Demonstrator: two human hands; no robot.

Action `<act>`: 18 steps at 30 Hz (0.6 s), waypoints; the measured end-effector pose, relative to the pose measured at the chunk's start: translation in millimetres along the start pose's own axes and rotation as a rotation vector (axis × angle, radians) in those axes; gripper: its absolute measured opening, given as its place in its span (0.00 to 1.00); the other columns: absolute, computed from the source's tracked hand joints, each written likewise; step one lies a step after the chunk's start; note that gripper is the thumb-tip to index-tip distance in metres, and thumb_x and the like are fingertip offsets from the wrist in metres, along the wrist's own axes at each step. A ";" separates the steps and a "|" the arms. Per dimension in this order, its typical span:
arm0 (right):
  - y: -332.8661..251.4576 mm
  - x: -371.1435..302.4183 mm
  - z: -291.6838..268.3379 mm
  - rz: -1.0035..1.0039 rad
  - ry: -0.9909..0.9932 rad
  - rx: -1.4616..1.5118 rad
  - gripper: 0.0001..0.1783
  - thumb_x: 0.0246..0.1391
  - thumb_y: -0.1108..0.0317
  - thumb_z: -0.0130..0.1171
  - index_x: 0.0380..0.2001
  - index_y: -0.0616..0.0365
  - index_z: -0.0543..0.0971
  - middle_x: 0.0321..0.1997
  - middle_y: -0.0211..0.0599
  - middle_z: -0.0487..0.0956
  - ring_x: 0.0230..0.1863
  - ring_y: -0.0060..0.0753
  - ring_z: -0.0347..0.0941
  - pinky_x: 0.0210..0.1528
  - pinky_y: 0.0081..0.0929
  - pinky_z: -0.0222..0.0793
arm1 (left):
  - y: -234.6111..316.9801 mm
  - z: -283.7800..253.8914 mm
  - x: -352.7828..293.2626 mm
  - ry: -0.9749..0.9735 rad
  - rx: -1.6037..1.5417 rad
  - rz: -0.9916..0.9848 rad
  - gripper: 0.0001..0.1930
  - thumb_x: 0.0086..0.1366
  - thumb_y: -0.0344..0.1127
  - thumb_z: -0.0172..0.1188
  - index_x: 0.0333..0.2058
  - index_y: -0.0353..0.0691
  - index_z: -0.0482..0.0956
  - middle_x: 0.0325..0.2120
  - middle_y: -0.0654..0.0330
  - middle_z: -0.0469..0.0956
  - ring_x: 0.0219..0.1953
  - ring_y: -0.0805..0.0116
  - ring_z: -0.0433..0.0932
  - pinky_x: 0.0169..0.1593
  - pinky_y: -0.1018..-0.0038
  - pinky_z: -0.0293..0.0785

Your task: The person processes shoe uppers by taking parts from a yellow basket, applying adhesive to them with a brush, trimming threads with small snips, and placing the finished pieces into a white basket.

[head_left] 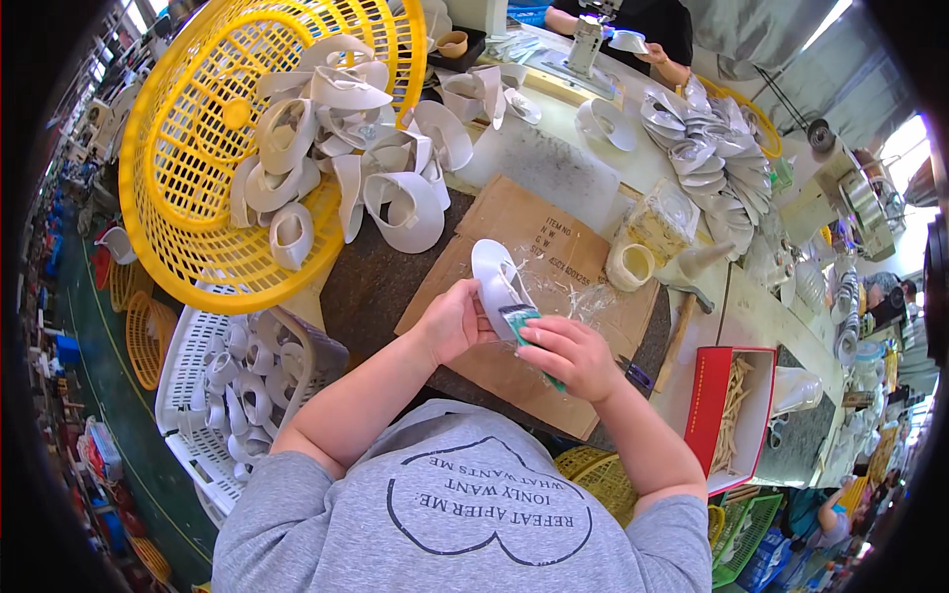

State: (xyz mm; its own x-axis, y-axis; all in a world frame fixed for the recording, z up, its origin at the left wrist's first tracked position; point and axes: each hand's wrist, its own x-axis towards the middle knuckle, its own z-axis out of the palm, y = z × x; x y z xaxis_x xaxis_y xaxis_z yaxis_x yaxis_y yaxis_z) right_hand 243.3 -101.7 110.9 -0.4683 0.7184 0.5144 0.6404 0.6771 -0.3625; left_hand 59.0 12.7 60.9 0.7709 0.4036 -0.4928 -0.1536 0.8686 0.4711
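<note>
My left hand (457, 321) is closed on the edge of a white shoe upper (491, 269), a curved piece with an opening in it, held above the brown cardboard. In my right hand (578, 356) is a flat green brush (542, 346) with a dark tip. That tip touches the near end of the upper. Both hands meet over the middle of the flattened cardboard (465, 262), where thin clear strands (563, 287) cling just beyond them.
A yellow basket (163, 198) spills white uppers (405, 212) at left; a white basket (188, 361) holds more. At right are a crusted glue pot (630, 265), a hammer (678, 336), purple-handled scissors (634, 374) and a red box (707, 410) of sticks. Across the table, another person's hand (657, 54) works.
</note>
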 end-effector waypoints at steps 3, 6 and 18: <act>-6.9 -14.7 10.9 0.038 0.132 -0.032 0.21 0.34 0.82 0.57 0.37 0.54 0.75 0.40 0.36 0.77 0.44 0.41 0.74 0.45 0.35 0.72 | -0.1 -9.5 1.8 -0.075 -0.121 0.048 0.23 0.68 0.43 0.29 0.55 0.38 0.62 0.47 0.51 0.72 0.49 0.56 0.73 0.54 0.60 0.68; -2.5 -26.8 48.5 0.274 0.485 0.160 0.16 0.42 0.83 0.56 0.37 0.55 0.73 0.39 0.38 0.77 0.43 0.38 0.74 0.45 0.34 0.72 | -5.8 -12.3 1.9 -0.056 -0.294 0.099 0.22 0.69 0.41 0.28 0.54 0.37 0.63 0.48 0.51 0.72 0.51 0.57 0.72 0.54 0.60 0.69; 4.3 -20.4 105.6 1.081 1.178 1.007 0.08 0.57 0.72 0.53 0.40 0.57 0.70 0.38 0.34 0.72 0.39 0.28 0.73 0.38 0.27 0.76 | -28.0 -46.2 -12.1 0.031 -0.568 0.108 0.21 0.68 0.39 0.28 0.51 0.39 0.68 0.46 0.54 0.74 0.48 0.60 0.75 0.50 0.65 0.73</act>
State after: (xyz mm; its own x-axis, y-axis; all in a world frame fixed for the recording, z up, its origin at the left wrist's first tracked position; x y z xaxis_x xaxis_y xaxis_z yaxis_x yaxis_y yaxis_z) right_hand 191.3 -96.6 16.8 0.7159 0.6759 -0.1751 -0.4166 0.2122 -0.8840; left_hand 25.4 -3.2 19.9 0.7153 0.4989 -0.4893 -0.5444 0.8368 0.0574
